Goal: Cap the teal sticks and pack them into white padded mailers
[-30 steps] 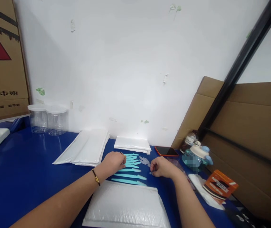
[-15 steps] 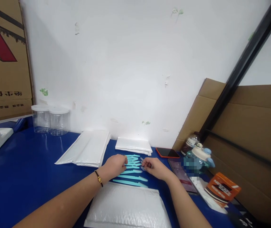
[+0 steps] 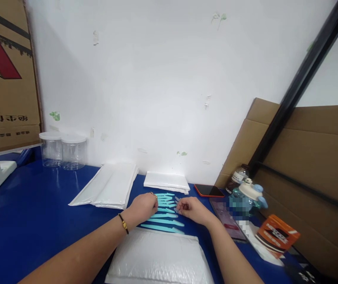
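Several slim turquoise eyebrow razors (image 3: 163,228) lie side by side in a row on the blue tabletop, their tips pointing right. Over the handle ends of the far razors is my left hand (image 3: 143,207), fingers curled down and closed on one razor; its fingertips are partly hidden. My right hand (image 3: 189,208) faces it at the tip side, thumb and fingers pinched together beside small pale, see-through tips (image 3: 176,199). What sits between those fingers is too small to make out. Just in front of the row lies a white padded mailer (image 3: 160,256).
More white padded mailers (image 3: 106,185) and a smaller white stack (image 3: 166,181) lie behind. At right are a red-edged phone (image 3: 209,191), a blue-green bottle (image 3: 246,197) and an orange packet (image 3: 277,236). Clear jars (image 3: 73,154) stand at left by the wall.
The far razors overlap less and lie more nearly parallel, with one separated into its own place in the row. Both hands have barely moved.
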Action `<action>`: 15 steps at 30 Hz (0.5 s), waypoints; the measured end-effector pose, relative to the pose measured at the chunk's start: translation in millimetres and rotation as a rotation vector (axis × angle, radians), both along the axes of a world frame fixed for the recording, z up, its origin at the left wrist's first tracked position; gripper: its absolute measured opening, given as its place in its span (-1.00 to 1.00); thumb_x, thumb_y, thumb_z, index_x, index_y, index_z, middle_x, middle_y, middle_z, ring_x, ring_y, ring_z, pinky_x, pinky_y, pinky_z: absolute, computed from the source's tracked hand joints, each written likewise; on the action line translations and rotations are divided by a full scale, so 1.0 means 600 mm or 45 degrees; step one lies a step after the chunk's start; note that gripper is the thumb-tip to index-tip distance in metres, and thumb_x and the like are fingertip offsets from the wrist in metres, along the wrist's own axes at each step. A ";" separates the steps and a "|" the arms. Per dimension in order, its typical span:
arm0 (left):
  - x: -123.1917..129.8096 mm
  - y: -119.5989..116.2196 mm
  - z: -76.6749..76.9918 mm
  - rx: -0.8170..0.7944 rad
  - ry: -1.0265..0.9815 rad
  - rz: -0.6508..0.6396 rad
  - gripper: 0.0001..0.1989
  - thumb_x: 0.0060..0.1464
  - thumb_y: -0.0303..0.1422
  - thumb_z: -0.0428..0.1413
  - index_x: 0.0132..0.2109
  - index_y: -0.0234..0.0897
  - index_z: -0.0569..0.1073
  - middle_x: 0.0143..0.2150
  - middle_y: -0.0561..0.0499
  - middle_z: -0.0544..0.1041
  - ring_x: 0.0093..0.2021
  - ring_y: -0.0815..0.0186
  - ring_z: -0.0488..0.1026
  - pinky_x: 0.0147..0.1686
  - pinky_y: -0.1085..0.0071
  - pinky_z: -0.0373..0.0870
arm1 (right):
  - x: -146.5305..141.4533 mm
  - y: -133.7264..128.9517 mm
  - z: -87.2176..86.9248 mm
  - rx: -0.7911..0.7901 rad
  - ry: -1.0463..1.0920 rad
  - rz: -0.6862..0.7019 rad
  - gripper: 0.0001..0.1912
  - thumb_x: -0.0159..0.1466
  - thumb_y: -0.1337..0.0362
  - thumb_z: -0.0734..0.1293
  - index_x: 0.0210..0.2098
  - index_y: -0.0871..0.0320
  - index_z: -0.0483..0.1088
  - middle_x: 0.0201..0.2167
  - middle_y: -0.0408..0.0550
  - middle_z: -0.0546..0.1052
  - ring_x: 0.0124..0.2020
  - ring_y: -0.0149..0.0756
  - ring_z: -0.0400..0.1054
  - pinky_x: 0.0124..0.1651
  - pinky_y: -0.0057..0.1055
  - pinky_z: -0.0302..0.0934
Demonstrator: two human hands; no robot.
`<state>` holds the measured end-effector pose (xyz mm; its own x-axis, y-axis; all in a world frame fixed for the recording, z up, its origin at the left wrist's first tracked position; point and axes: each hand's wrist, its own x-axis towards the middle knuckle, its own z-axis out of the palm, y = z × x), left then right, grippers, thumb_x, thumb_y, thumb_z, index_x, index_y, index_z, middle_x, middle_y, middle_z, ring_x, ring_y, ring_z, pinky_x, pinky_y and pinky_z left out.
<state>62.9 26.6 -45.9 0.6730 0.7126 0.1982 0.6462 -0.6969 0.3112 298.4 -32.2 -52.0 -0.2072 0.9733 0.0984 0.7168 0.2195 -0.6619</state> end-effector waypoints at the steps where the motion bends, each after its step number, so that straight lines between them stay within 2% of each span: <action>1: 0.000 0.000 -0.001 0.002 0.000 0.002 -0.88 -0.05 -0.44 0.03 -0.38 -0.23 0.47 -0.34 0.02 0.49 -0.31 0.31 0.41 -0.34 0.47 0.27 | -0.001 0.001 -0.001 -0.003 0.011 0.002 -0.90 0.08 0.37 0.30 -0.40 0.21 0.46 -0.55 -0.15 0.42 -0.51 -0.44 0.26 -0.44 -0.55 0.15; 10: 0.003 0.005 -0.005 -0.012 -0.024 -0.024 -0.87 -0.08 -0.43 0.03 -0.41 -0.23 0.48 -0.36 0.02 0.49 -0.34 0.33 0.40 -0.39 0.48 0.24 | -0.021 0.002 -0.002 -0.019 0.045 0.057 -0.93 0.07 0.36 0.31 -0.45 0.21 0.45 -0.56 -0.15 0.45 -0.51 -0.43 0.29 -0.45 -0.55 0.16; 15: 0.001 0.002 0.001 -0.014 -0.002 -0.003 -0.87 -0.08 -0.44 0.03 -0.42 -0.23 0.48 -0.34 0.01 0.49 -0.33 0.32 0.41 -0.37 0.48 0.26 | -0.007 -0.003 0.005 0.028 -0.050 -0.016 -0.94 0.06 0.38 0.31 -0.47 0.21 0.45 -0.58 -0.16 0.43 -0.53 -0.44 0.28 -0.46 -0.56 0.15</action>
